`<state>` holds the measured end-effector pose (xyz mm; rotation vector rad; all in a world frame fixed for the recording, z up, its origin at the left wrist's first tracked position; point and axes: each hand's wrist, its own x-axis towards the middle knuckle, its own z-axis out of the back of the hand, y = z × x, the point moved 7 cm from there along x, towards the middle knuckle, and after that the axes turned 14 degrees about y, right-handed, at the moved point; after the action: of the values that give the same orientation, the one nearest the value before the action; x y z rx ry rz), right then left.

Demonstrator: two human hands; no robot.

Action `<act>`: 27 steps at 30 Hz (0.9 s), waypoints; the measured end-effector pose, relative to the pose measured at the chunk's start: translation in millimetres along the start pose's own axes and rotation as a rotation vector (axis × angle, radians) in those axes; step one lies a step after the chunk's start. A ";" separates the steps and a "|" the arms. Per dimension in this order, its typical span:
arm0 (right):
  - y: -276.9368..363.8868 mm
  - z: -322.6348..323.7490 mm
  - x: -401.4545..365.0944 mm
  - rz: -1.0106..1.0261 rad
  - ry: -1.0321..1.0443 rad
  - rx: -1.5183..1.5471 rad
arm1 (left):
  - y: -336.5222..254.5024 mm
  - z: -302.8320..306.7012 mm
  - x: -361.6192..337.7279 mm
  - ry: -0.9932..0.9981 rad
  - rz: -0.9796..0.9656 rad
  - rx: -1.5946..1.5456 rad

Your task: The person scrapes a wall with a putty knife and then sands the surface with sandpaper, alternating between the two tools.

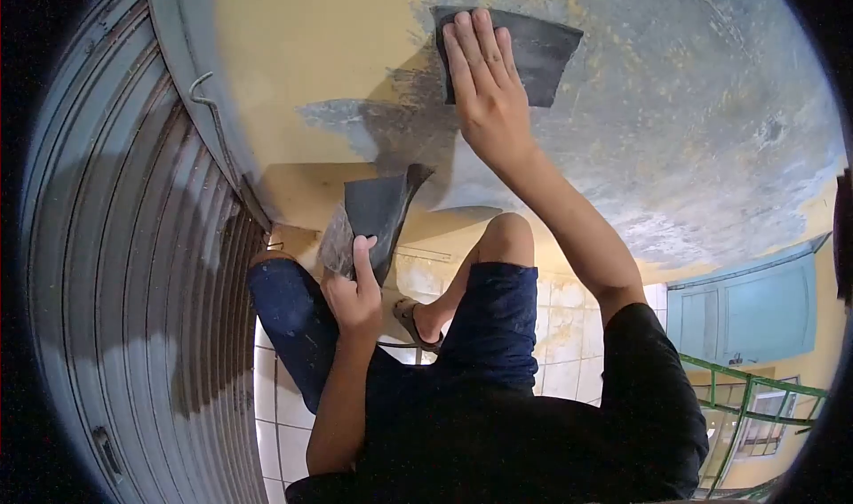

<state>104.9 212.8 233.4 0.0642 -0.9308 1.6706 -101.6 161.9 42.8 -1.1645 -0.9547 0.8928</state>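
My right hand (490, 95) lies with stretched fingers on a dark grey sheet of sandpaper (544, 55), pressing it flat against the wall (675, 104). Its thumb is hidden. Around the sheet the wall is mottled grey, with yellow paint at the left. Lower down, my left hand (354, 295) is closed on a second, folded piece of dark sandpaper (373, 209), thumb on the near side. Crumpled clear plastic (337, 244) is gripped along with it. This piece is held up in front of the wall, above my knees.
A ribbed metal shutter (133, 237) rises on the left, with a bent metal rod (213, 117) beside it. White floor tiles (564, 353) lie under my sandalled foot (418, 322). To the right are a light blue door (742, 313) and a green metal frame (742, 406).
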 end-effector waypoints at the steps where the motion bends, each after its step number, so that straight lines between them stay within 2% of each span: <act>1: -5.8 1.7 -4.9 0.026 0.013 0.041 | 1.0 -1.9 0.2 -0.002 -0.002 -0.005; 6: -28.3 -2.0 -63.2 -0.010 0.132 0.007 | 10.2 -5.2 -0.5 0.008 0.083 -0.054; 8: -29.3 -3.1 -60.3 0.001 0.113 -0.008 | 8.3 -2.3 1.2 -0.003 0.047 -0.021; 11: -9.8 0.6 -3.7 0.027 0.028 0.028 | 2.2 -0.3 4.7 -0.017 -0.008 0.014; 13: -6.9 4.8 -3.4 0.027 -0.001 0.043 | -0.1 -2.5 0.4 -0.020 -0.021 0.010; 15: -11.7 6.0 -13.5 0.029 0.032 0.064 | 5.3 -6.5 -0.4 -0.004 0.067 -0.035; 19: -32.9 -7.0 -81.9 -0.037 0.149 0.025 | 16.6 -11.7 -0.2 0.022 0.182 -0.121; 22: -29.8 -2.3 -63.6 -0.023 0.104 0.009 | 15.8 -8.8 2.5 0.023 0.128 -0.049; 25: -11.7 7.1 -4.5 -0.014 0.019 -0.006 | 24.3 -8.8 -0.6 0.002 0.138 -0.065; 27: -11.0 9.5 0.7 -0.001 -0.036 -0.017 | 26.0 -7.4 1.8 -0.030 0.046 0.028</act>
<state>110.0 207.9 246.2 0.0830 -0.9720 1.6653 -96.0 165.6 16.6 -1.1557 -0.9399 0.9602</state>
